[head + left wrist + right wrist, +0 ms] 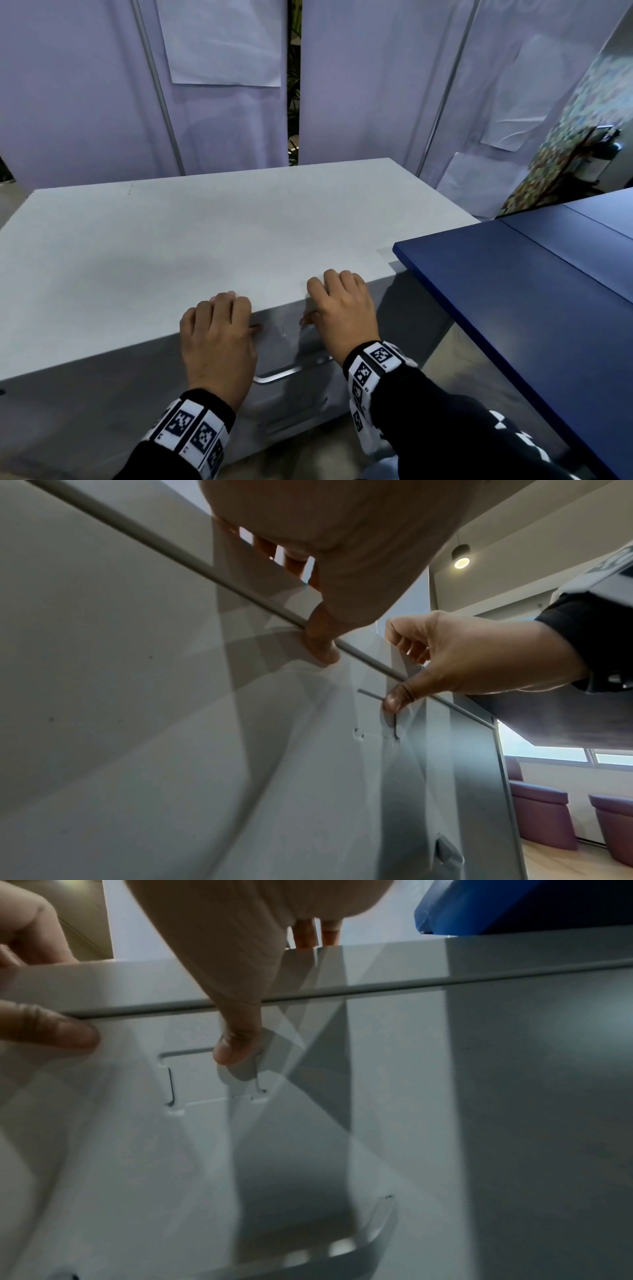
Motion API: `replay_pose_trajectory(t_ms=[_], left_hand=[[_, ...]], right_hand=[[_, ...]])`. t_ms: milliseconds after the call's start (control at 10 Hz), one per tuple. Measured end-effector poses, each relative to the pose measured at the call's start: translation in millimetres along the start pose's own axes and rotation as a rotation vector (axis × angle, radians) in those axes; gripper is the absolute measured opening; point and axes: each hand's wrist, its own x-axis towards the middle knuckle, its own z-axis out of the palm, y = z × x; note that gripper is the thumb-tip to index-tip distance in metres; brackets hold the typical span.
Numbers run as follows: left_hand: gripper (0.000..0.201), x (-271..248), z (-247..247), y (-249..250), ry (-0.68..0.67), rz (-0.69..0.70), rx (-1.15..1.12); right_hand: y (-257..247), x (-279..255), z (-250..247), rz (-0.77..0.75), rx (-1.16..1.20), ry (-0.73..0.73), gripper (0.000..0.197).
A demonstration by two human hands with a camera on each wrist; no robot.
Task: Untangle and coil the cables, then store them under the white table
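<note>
Left hand and right hand grip the white table's near edge, fingers curled on top.

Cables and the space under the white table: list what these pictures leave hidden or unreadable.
- Cables: none visible in any view; whether stored, cannot tell.
- Space under the white table: hidden by its top and front panel in the head view.
- Left hand and right hand fingertips: curled over the top edge, mostly hidden by the hands' backs.
- Handle: partly covered by wrists in the head view, cut off in the right wrist view.
</note>
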Motion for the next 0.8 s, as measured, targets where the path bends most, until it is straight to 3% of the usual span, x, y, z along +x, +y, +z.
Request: replay_pose_trajectory(t_ms=[300,400,500,600,700,800], left_hand=[[0.045,1.3,-8.6,4.4,-0.064,-0.045,-0.014],[0.036,0.0,-9.0,7.2,-0.094,-0.045,-0.003],[0.034,0.5,-8.9,7.8,-0.11,-0.072,-0.022],[0.037,1.0,-18.1,16.1,-0.153,-0.114,-0.046],[0.049,1.4,-5.2,26.2,-0.31,-0.211,-0.097],[0.078,6.1,20.9,33.6,-0.557,-0.26,-0.139]], right_hand=[[-3.0,-7.0,-11.7,0.039,0.014,-0.065,0.046],[6.8,-16.3,-31.4,0.04,0.089,-0.21,0.063],[20.6,-28.7,-67.1,0.085,0.186,-0.351,0.055],[34.8,-50.6,-115.0,0.151,0.203,-0.481,0.033],[52.4,-83.2,-173.2,0.263,0.232,-0.534,0.025],[62.5,-121.8,-235.5,0.406,0.387,-0.563,0.026]])
